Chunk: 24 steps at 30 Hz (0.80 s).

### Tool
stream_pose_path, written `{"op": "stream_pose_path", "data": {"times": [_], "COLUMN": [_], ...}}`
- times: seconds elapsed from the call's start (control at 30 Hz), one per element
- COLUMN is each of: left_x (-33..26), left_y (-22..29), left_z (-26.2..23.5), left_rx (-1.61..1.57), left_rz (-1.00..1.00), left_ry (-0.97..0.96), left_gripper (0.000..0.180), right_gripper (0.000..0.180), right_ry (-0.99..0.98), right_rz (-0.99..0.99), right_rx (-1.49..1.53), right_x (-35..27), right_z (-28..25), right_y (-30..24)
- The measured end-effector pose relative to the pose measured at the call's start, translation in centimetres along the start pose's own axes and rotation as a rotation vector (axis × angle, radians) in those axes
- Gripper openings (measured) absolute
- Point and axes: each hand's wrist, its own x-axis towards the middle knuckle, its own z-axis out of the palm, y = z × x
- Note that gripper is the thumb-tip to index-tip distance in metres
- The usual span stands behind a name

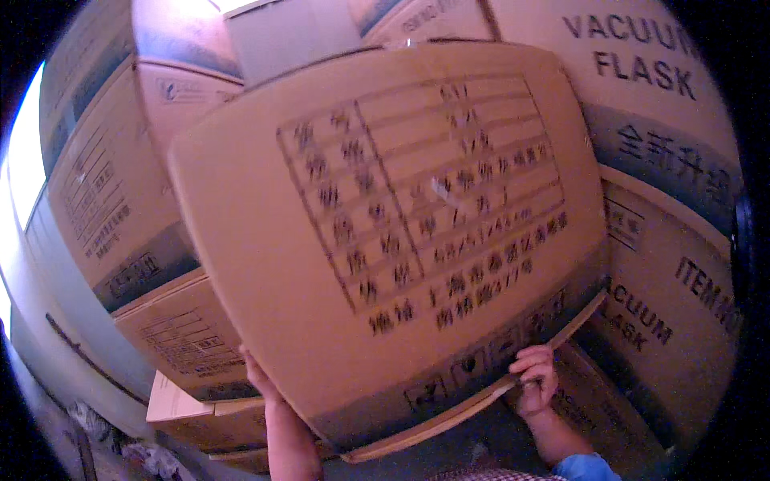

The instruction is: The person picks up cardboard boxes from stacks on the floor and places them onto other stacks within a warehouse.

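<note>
Brown cardboard carton (pixel 385 200), printed, tilted, centre of frame. Left hand (pixel 261 378) clamps its lower-left side, right hand (pixel 535 379) its bottom edge. Stacked boxes (pixel 654 256) stand at frame right.

The left grip (pixel 261 378) is pointing upward above its forearm (pixel 290 441), while the right grip (pixel 536 377) is curling its fingers (pixel 528 358).

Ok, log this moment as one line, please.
left hand: at left side of large carton | right hand: gripping its lower edge | carton pose: tilted | surroundings: stacked cartons on both sides
</note>
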Motion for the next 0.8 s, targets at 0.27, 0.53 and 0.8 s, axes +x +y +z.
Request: {"op": "stream_pose_path", "data": {"times": [0.27,0.53,0.8], "left_x": [-5.1,-7.6,-5.6], "left_y": [2.0,2.3,3.8], "left_z": [6.9,3.0,10.8], "left_rx": [0.226,0.416,0.354], "left_rz": [0.302,0.286,0.384], "left_ry": [-0.096,0.171,-0.168], "left_gripper": [0.082,0.070,0.065], "right_gripper": [0.019,0.014,0.034], "right_ry": [-0.146,-0.200,0.251], "right_rz": [0.926,0.813,0.631], "right_rx": [0.163,-0.077,-0.012], "right_x": [-13.3,-8.1,7.5], "right_z": [-5.4,-12.8,-17.4], "right_y": [0.3,3.9,6.0]}}
